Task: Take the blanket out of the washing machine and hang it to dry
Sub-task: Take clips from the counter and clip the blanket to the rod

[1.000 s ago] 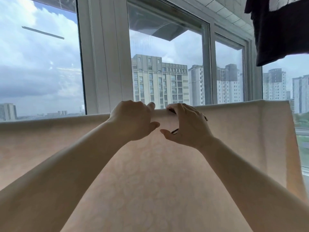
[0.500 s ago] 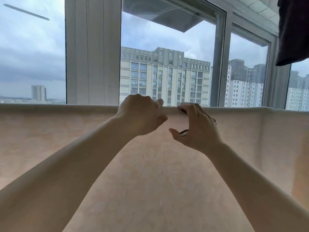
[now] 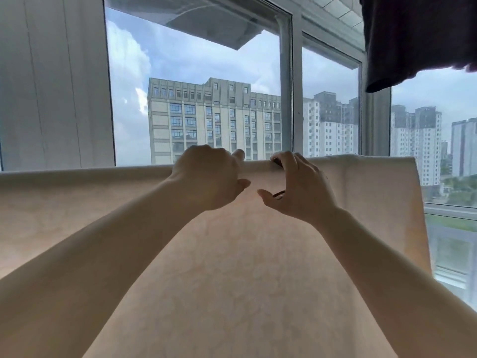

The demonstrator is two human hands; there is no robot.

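A pale peach blanket [image 3: 233,270] hangs spread out in front of me, folded over a rail that it hides. Its top edge runs level across the view and its right edge [image 3: 419,202] hangs straight down. My left hand [image 3: 209,177] has its fingers curled over the top edge near the middle, thumb sticking out to the right. Right beside it, my right hand [image 3: 300,188] hooks its fingers over the same edge. A thin dark thing shows at its fingertips and by its thumb; I cannot tell what it is.
A dark garment [image 3: 413,37] hangs overhead at the top right. Behind the blanket are large windows with white frames [image 3: 293,99] and a wide white panel [image 3: 51,86] at the left. Tall buildings stand outside.
Both hands stay side by side on the blanket's top edge. My view has swung, and the blanket's right edge is in sight again.
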